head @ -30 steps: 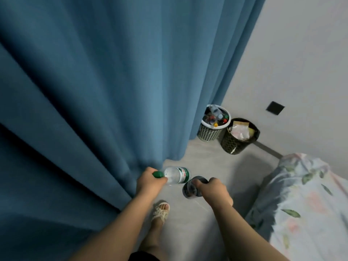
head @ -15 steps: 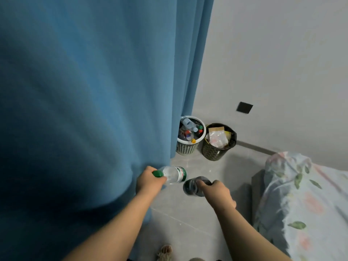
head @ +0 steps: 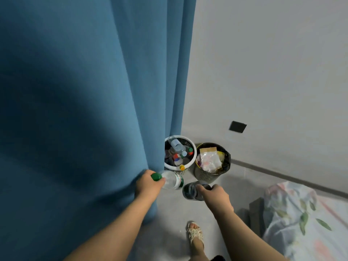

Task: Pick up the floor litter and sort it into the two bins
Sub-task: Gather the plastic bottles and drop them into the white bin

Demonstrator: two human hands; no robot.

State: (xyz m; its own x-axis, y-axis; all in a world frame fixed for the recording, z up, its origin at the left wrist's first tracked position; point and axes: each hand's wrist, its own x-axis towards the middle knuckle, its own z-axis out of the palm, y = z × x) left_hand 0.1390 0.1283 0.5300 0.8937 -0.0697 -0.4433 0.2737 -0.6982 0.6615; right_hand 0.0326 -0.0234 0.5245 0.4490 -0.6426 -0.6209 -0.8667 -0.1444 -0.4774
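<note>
Left hand (head: 148, 185) grip around clear bottle (head: 172, 180), right hand (head: 216, 194) grip around dark bottle (head: 192, 191), both arms outstretched

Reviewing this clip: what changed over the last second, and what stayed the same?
The person walked toward the white mesh bin of bottles and the dark mesh bin of wrappers; both now sit closer, just beyond the hands. Nothing was grasped or released: the left hand still holds the clear green-capped plastic bottle, the right hand the dark crushed bottle.

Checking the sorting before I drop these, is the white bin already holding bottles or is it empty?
Holding bottles: the white bin shows several plastic bottles and coloured caps inside.
</note>
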